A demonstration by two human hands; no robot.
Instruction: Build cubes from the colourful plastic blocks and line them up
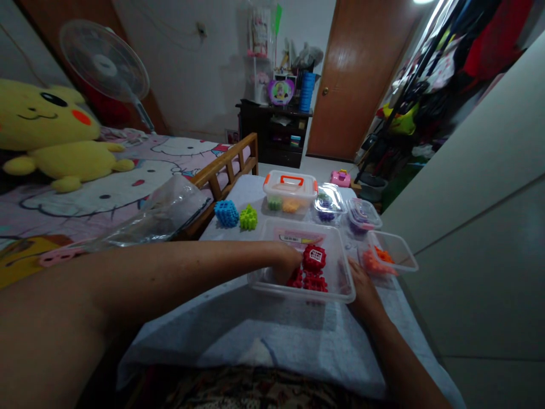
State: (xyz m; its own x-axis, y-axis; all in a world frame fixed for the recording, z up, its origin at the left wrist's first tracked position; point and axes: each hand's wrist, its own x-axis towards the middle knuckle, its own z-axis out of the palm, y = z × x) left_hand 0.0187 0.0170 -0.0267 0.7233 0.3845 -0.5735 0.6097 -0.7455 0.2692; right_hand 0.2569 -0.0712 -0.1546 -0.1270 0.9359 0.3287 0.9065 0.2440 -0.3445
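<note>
A clear plastic box (pixel 340 289) stands on the cloth-covered table in front of me, with several red interlocking toy blocks (pixel 314 258) inside. My left hand (pixel 286 262) reaches down into this box beside the red blocks; its fingertips are mostly hidden, so a grip cannot be made out. Against the outside of the box's right wall rests my right hand (pixel 361 287), its fingers stretched out. Left of the box's far corner sit a blue block cluster (pixel 226 213) and a lime-green block cluster (pixel 248 217).
Behind stands a lidded box with an orange handle (pixel 292 184). Smaller clear containers (pixel 330 199) (pixel 365 215) line the right side, one with orange blocks (pixel 378 261). A wooden bed rail (pixel 230 159) borders the table's left; a white cabinet (pixel 477 227) stands close on the right.
</note>
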